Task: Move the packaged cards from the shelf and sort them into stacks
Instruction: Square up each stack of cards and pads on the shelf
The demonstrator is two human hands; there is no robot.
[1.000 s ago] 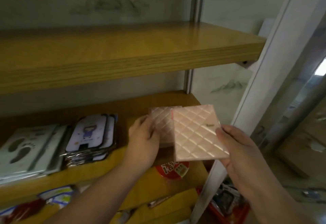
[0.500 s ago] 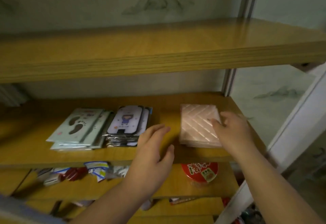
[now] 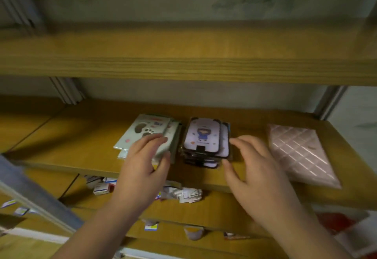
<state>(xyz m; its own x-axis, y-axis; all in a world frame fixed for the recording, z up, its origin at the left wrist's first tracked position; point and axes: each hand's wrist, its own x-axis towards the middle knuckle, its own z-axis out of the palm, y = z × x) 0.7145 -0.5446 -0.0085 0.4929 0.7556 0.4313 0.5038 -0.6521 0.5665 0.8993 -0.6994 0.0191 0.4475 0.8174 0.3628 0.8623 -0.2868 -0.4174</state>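
Head camera: on the middle shelf three piles sit in a row — a footprint pile, a purple pile just beside it, and a pink pile apart to the right. The left hand rests on the footprint pile, fingers spread and thumb at its near corner, though whether it grips I cannot tell. The right hand hovers loosely spread and empty just right of the purple pile, whose long side runs away from the person — likely the nearer hand for it.

left hand on footprint cards, shelf
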